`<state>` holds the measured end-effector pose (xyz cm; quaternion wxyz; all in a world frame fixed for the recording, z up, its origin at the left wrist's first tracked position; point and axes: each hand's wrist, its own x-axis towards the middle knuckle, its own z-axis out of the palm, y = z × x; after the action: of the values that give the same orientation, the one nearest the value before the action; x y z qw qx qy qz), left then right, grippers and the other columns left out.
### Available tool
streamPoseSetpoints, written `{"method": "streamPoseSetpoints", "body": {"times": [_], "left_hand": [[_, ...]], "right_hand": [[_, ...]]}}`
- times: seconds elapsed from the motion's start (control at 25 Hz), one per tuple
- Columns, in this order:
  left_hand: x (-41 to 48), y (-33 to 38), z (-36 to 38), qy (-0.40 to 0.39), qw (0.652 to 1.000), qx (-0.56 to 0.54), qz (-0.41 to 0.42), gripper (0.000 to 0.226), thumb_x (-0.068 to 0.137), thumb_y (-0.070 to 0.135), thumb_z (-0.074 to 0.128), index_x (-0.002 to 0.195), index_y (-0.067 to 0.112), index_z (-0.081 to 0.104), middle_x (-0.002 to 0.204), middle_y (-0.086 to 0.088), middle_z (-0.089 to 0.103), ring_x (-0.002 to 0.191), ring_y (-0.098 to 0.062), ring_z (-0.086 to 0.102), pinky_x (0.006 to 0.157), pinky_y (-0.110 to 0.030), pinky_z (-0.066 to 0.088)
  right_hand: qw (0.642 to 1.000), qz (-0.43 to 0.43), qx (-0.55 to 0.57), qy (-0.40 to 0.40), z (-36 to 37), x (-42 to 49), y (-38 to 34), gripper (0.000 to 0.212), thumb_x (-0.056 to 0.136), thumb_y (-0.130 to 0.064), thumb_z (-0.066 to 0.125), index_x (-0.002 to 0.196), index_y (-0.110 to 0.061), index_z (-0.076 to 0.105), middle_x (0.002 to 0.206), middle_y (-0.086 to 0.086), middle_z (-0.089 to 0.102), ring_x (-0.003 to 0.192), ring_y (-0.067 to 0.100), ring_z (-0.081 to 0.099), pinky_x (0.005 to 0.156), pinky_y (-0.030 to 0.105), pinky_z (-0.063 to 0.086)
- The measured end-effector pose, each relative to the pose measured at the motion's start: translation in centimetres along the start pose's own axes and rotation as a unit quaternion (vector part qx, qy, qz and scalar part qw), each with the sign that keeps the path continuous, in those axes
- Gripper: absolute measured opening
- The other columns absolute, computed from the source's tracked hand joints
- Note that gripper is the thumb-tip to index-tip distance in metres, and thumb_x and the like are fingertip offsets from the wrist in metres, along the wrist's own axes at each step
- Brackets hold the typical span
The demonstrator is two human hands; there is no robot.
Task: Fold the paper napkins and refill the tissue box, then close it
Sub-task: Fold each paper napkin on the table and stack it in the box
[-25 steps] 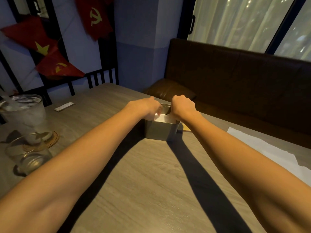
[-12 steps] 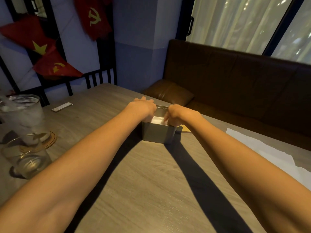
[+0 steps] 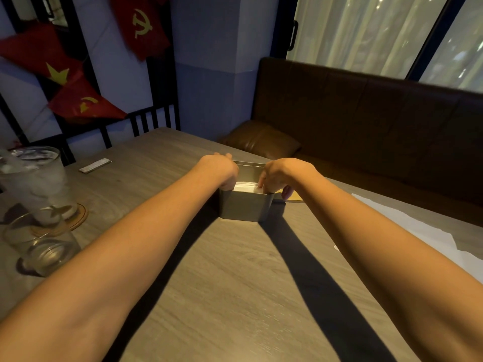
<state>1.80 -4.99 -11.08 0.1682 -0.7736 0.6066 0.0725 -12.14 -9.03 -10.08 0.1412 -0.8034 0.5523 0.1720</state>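
A grey metal tissue box (image 3: 244, 209) stands open in the middle of the wooden table (image 3: 235, 283). White folded napkins (image 3: 244, 186) lie inside it, just below the rim. My left hand (image 3: 219, 168) grips the box's left end, with the fingers over the far edge and the thumb at the near side. My right hand (image 3: 279, 176) is at the box's right end, its fingertips pressing down on the napkins inside. A flat yellowish piece (image 3: 295, 197) lies on the table right of the box, partly hidden by my right hand.
White paper sheets (image 3: 423, 231) lie along the table's right edge. At the left stand a tall iced glass (image 3: 36, 184) on a coaster and a short glass (image 3: 43, 246). A small flat packet (image 3: 95, 165) lies farther back. A brown bench (image 3: 366, 131) runs behind the table.
Both hands have shifted from fists on top of the napkins to the box's two ends. The right fingers now reach down into the box, and the napkins sit lower.
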Motion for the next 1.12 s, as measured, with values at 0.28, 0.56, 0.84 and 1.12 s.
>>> {"method": "streamPoseSetpoints", "body": {"times": [0.28,0.56,0.84,1.12], "left_hand": [[-2.7,0.2,-0.4,0.035,0.998,-0.015,0.059,0.048,0.094,0.011,0.06,0.139,0.023,0.048,0.137,-0.009,0.039,0.114,-0.033,0.049,0.081,-0.04,0.044],[-3.3,-0.4,0.2,0.071,0.993,-0.026,0.085,0.039,0.09,0.014,0.068,0.127,0.023,0.064,0.132,-0.004,0.041,0.122,-0.034,0.045,0.099,-0.049,0.047],[-1.6,0.0,0.0,0.039,0.999,0.009,0.03,0.06,0.096,0.022,0.064,0.148,0.013,0.038,0.147,-0.008,0.036,0.129,-0.036,0.044,0.087,-0.043,0.043],[-2.4,-0.9,-0.5,0.1,0.988,-0.032,0.112,0.039,0.09,0.037,0.072,0.124,0.019,0.064,0.124,-0.004,0.055,0.109,-0.026,0.053,0.094,-0.043,0.05]], "right_hand": [[0.998,0.048,0.033,-0.035,0.5,-0.2,-0.2,0.029,0.093,-0.009,0.064,0.12,0.002,0.066,0.12,0.016,0.064,0.09,0.026,0.07,0.083,0.031,0.059],[0.997,-0.015,0.069,0.018,0.9,-0.3,-0.5,0.035,0.087,0.0,0.069,0.121,-0.009,0.067,0.11,0.013,0.065,0.082,0.025,0.074,0.076,0.033,0.063],[0.997,0.011,0.08,0.018,1.0,0.5,0.1,0.027,0.091,-0.006,0.065,0.119,-0.005,0.067,0.11,0.014,0.066,0.081,0.024,0.074,0.075,0.032,0.062],[0.985,-0.077,0.136,0.068,0.1,-1.5,0.8,0.033,0.09,-0.028,0.071,0.12,-0.014,0.067,0.11,0.007,0.067,0.09,0.021,0.07,0.077,0.031,0.062]]}}
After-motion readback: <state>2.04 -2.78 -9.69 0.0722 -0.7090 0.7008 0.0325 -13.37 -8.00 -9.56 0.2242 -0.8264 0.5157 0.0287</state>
